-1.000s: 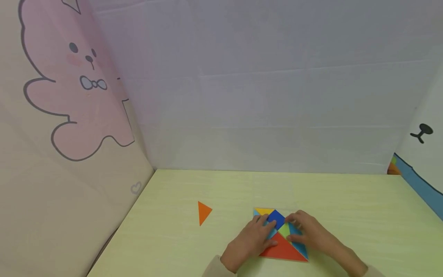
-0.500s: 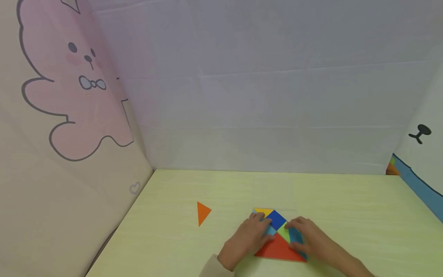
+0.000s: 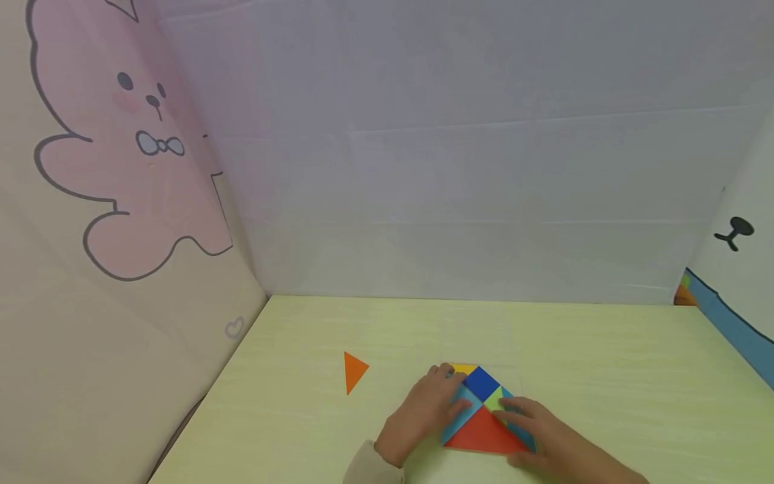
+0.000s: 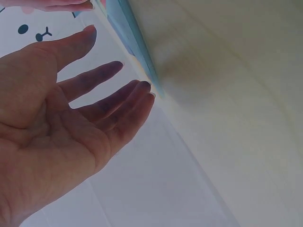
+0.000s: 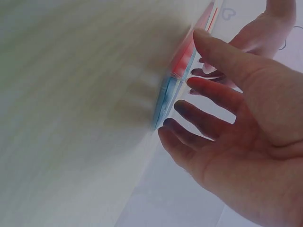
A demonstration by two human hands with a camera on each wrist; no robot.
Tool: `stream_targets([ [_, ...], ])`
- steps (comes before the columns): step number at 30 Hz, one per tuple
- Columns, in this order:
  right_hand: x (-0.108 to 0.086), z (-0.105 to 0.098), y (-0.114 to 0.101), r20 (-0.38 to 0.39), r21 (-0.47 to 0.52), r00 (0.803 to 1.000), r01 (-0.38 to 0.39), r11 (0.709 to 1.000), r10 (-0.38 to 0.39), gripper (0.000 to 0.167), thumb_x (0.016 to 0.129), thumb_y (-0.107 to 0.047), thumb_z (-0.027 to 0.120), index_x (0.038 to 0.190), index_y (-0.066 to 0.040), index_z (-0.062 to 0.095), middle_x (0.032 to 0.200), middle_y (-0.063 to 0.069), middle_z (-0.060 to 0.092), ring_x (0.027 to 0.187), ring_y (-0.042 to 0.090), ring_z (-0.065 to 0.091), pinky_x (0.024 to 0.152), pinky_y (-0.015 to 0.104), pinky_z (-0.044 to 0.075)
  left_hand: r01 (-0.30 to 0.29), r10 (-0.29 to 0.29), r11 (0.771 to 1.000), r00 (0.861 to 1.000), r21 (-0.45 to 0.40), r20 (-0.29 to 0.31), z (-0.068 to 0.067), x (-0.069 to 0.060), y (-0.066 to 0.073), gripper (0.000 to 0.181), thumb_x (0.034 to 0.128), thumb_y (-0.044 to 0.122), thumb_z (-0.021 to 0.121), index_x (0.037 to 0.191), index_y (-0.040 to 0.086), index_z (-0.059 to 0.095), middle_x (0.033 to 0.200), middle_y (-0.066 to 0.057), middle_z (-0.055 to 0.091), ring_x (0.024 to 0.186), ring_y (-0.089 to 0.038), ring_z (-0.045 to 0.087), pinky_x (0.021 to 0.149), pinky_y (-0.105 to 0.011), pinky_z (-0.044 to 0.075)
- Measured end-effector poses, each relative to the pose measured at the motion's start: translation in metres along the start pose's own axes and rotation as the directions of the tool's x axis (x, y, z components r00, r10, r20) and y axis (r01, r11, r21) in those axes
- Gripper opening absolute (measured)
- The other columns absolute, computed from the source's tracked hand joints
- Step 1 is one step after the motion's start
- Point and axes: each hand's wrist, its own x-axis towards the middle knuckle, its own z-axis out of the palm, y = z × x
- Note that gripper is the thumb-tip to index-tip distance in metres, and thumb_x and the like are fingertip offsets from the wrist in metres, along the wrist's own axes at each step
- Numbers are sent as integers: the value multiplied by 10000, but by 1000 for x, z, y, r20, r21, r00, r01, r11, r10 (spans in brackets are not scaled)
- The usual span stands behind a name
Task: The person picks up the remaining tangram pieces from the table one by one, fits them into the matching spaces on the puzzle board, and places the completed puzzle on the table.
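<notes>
Flat tangram pieces lie fitted together on the table: a red triangle (image 3: 484, 433), a dark blue square (image 3: 482, 384), a yellow piece (image 3: 464, 368), a light blue piece (image 3: 455, 427), a light green piece (image 3: 492, 400) and a blue piece (image 3: 523, 437) on the right. My left hand (image 3: 423, 405) rests at the left side, its fingertips over the light blue and yellow pieces. On the opposite side, my right hand (image 3: 550, 433) touches the green and blue pieces with loosely bent fingers. The right wrist view shows its fingers (image 5: 201, 120) spread along the pieces' edge. Parts of the outer pieces are covered.
An orange triangle (image 3: 355, 373) lies apart on the table, left of the group. The pale yellow-green table (image 3: 302, 430) meets a white sheet (image 3: 453, 202) at the back. Printed cloth (image 3: 151, 168) stands along the left side.
My left hand has drawn back a little to the left, uncovering more of the light blue piece. The right hand has slid nearer along the blue piece. The orange triangle stays put.
</notes>
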Motion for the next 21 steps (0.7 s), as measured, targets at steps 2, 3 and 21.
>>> stream_targets([
  [2,-2,1,1,11,-5,1000,4,1000,-4,659,922,-498,732,1421,-86,610,1500,142,483,1322,440,482,994,432,544,0,0,1000,1000,-4,-6,0,0,-1,424,1006,355,681,1357,120,653,1294,-64,608,1156,-192,575,927,-262,532],
  [3,-3,2,2,8,-14,1000,22,1000,-22,655,930,-503,719,1424,-88,608,1503,144,483,1319,447,484,996,418,544,0,0,1000,1000,-10,-9,0,-1,-1,423,1007,351,680,1359,120,653,1296,-66,607,1161,-194,574,932,-267,532],
  [21,-6,10,2,12,-86,1000,-13,996,14,637,991,-573,576,1479,-163,579,1524,101,504,1378,418,454,988,481,542,6,-8,999,1000,-47,-29,-1,-2,-5,397,1012,319,676,1346,105,661,1305,-85,615,1167,-213,585,934,-282,541],
])
